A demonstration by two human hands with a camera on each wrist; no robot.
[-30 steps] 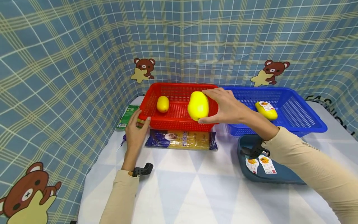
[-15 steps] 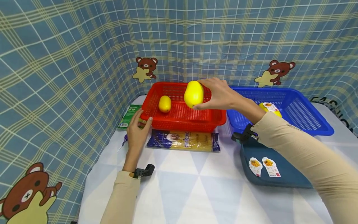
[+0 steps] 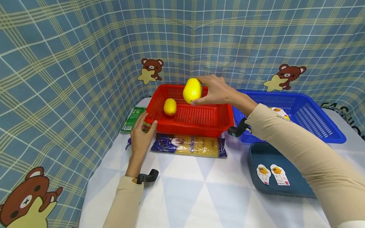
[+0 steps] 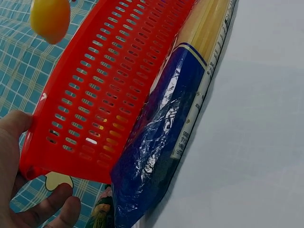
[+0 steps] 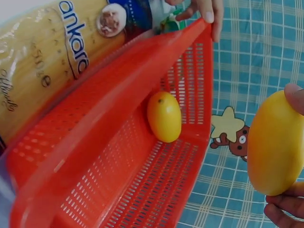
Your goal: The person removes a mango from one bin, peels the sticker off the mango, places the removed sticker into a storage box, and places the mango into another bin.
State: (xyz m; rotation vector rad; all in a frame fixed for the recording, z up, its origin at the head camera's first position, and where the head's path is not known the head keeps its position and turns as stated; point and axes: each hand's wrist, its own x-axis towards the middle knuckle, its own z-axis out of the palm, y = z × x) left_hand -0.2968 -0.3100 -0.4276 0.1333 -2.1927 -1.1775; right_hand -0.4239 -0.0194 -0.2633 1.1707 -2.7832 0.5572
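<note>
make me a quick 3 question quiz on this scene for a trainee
1. True or false: the right hand holds a large yellow fruit above the red basket.
2. What does the left hand touch? A) blue basket B) the red basket's corner C) dark tray
3. Fill in: a ___ packet lies in front of the red basket.

Key: 1 true; 2 B; 3 pasta

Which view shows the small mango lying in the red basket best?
The right wrist view: the small mango lies whole and close on the red basket floor. The head view shows it whole but small. The left wrist view shows only the basket's outer wall, not this mango.
</note>
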